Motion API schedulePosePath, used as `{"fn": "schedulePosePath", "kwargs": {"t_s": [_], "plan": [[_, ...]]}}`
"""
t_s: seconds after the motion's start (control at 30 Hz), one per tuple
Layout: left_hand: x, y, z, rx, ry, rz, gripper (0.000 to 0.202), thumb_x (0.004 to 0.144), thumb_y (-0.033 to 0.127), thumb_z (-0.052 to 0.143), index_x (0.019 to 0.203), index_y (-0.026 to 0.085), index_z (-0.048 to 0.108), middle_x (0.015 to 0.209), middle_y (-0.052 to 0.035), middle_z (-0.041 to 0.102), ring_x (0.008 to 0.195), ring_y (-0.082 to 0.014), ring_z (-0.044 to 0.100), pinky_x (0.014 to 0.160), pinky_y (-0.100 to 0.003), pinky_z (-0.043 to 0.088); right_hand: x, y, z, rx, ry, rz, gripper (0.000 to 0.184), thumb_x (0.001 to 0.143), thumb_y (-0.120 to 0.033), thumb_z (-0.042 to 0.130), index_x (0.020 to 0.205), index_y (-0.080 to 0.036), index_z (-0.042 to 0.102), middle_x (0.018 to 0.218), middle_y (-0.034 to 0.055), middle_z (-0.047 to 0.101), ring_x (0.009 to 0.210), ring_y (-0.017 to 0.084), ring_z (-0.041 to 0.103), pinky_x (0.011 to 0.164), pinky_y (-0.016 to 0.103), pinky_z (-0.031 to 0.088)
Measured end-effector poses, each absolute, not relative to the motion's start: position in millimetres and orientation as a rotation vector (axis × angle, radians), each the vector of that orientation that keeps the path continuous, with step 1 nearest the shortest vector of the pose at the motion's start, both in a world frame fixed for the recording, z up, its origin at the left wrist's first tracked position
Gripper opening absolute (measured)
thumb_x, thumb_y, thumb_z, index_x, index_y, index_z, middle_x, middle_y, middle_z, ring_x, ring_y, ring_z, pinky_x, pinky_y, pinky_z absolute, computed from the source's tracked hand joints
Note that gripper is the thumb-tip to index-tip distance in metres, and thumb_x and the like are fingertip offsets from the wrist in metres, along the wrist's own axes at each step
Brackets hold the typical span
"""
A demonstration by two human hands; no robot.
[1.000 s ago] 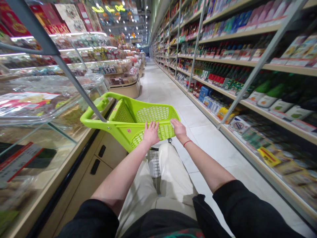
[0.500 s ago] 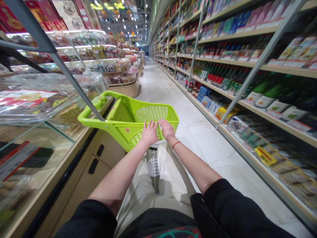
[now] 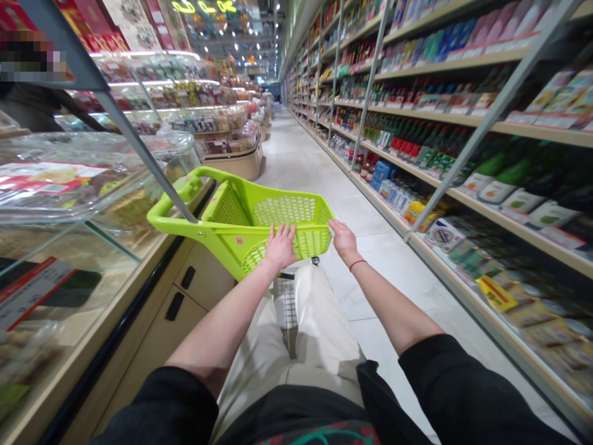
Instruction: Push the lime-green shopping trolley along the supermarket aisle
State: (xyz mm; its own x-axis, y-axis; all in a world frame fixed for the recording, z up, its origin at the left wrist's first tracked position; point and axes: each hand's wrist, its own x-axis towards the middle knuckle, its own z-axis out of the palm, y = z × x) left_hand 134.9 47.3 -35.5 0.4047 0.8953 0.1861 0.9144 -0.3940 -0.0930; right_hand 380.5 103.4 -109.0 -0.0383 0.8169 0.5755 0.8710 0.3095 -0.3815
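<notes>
A lime-green plastic shopping cart (image 3: 217, 232) with perforated basket walls stands crosswise in front of my knees. My left hand (image 3: 280, 247) rests on its near side, fingers spread over the rim and not wrapped around it. At the cart's right-hand end, my right hand (image 3: 343, 240), with a red string at the wrist, is closed on the corner of the rim; its fingertips are partly hidden. What can be seen of the basket's inside shows only green walls.
On the left, close to the cart's handle, is a display counter (image 3: 134, 278) with packaged food. Tall shelves (image 3: 445, 191) of bottles and boxes line the right. A tiled aisle (image 3: 296, 145) runs ahead. Part of a person (image 3: 32, 105) shows at far left.
My right hand has moved right, from the near side beside my left hand to the cart's right corner, and closed there. My left hand has stayed in place. More of the person shows at left.
</notes>
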Motion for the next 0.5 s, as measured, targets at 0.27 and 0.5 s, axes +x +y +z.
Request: {"fn": "schedulePosePath", "kwargs": {"t_s": [0.27,0.5], "plan": [[135.0,46.5,-36.6,-2.473,-1.605,-0.169,0.085,0.076,0.024,0.055,0.156,0.012,0.03,0.162,-0.0127,0.035,0.152,-0.0304,0.026,0.126,-0.055,0.004,317.4,98.0,-102.0,-1.347,-1.95,-0.053,0.06,0.083,0.003,0.044,0.137,-0.018,0.061,0.143,0.0088,0.061,0.137,0.02,0.053,0.121,0.042,0.037],[135.2,44.9,-33.3,-2.48,-1.603,-0.134,0.085,0.076,0.024,0.055,0.156,0.009,0.029,0.163,-0.0126,0.034,0.153,-0.03,0.025,0.127,-0.054,0.005,329.6,97.2,-101.7,-1.331,-1.992,-0.079,0.059,0.085,0.003,0.044,0.136,-0.017,0.063,0.141,0.0098,0.062,0.135,0.02,0.055,0.12,0.04,0.038]]}}
